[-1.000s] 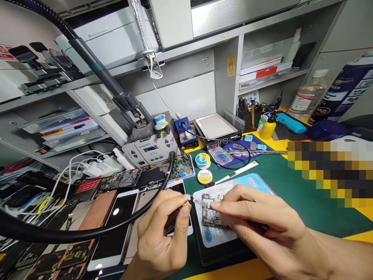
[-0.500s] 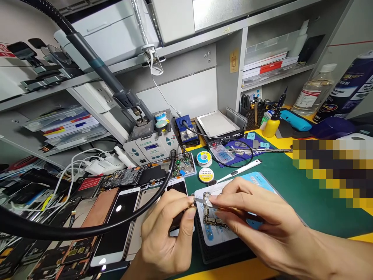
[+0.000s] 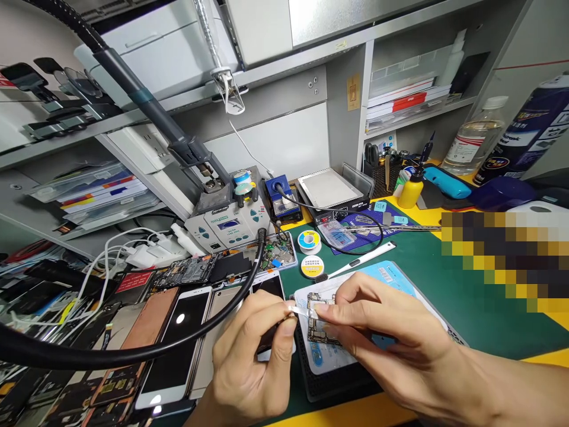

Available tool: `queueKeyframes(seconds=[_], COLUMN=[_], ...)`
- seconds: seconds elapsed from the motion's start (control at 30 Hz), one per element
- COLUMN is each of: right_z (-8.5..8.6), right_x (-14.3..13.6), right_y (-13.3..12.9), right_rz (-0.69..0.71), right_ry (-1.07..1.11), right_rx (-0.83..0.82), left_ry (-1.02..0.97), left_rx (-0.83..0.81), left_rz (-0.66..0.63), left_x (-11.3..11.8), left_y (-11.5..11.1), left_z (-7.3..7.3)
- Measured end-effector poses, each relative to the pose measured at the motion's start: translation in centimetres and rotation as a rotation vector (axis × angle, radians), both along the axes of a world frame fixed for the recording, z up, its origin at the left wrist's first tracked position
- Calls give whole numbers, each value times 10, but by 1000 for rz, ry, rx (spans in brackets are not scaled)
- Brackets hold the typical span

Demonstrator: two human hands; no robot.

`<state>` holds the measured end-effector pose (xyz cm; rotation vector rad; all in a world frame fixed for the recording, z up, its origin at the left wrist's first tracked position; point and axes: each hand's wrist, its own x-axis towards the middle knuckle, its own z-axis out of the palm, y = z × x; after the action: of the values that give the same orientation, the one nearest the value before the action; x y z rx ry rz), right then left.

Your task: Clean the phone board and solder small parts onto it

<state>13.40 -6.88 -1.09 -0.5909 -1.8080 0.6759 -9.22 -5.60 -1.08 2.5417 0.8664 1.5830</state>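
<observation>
My left hand [image 3: 255,356] is closed in a pinch, with a tiny item at its fingertips that is too small to name. From the right, my right hand [image 3: 391,338] holds a thin metal blade [image 3: 302,311] between thumb and fingers, its tip touching the left fingertips. Beneath the hands, a phone circuit board [image 3: 316,338] lies on a white and blue pad [image 3: 326,363], partly covered by my right hand.
A black cable [image 3: 178,347] arches across the left side, over several phones such as a white-framed one [image 3: 175,350]. Behind the hands lie a white brush [image 3: 367,254], a solder spool [image 3: 309,242] and a round tin [image 3: 312,267]. A soldering station [image 3: 231,228] stands farther back.
The metal blade has tilted and now catches the light more brightly. Both hands keep nearly the same pose, and the whole view has shifted slightly.
</observation>
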Motion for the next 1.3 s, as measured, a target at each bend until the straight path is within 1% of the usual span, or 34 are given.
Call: queueKeyframes(seconds=[0.33,0.6,0.93,1.3], right_z=[2,0,-3,-5], right_x=[3,2,4,5], right_y=[1,2,1,3], right_rz=[-4,-17,-11,-3], right_ry=[-3,25,14,26], right_rx=[11,58,65,74], left_ry=[10,5,16,26], left_rx=[8,11,7,3], left_rz=[15,15,1,7], left_x=[-1,1,1,0], left_y=[1,0,-1,1], left_z=[-1,0,0,-2])
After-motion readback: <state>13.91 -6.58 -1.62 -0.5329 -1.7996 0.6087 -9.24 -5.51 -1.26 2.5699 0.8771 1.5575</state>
